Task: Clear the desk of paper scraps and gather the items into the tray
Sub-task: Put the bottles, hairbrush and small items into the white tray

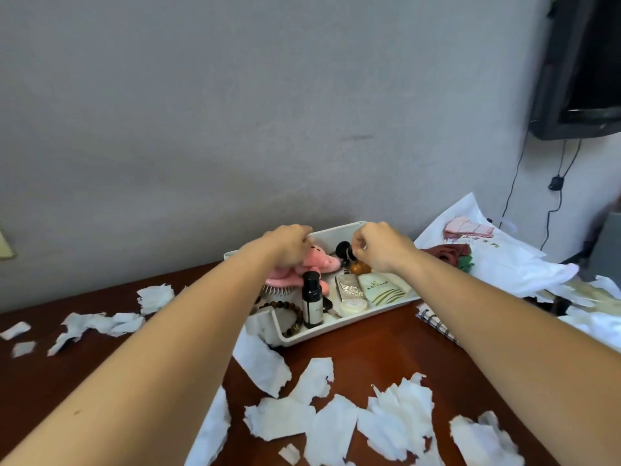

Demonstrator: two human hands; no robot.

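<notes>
A white tray stands on the dark wooden desk near the wall. It holds a pink plush toy, a pink hairbrush, a dark bottle, a bead bracelet, a silver packet, a cream sachet and a small round soap. My left hand curls over the plush toy. My right hand pinches a small black-capped item above an amber object. Torn white paper scraps litter the desk front and left.
A spiral notebook lies right of the tray under my forearm. White plastic bags with pink cloth and a dark red cloth pile at the right. A black monitor hangs on the wall with cables.
</notes>
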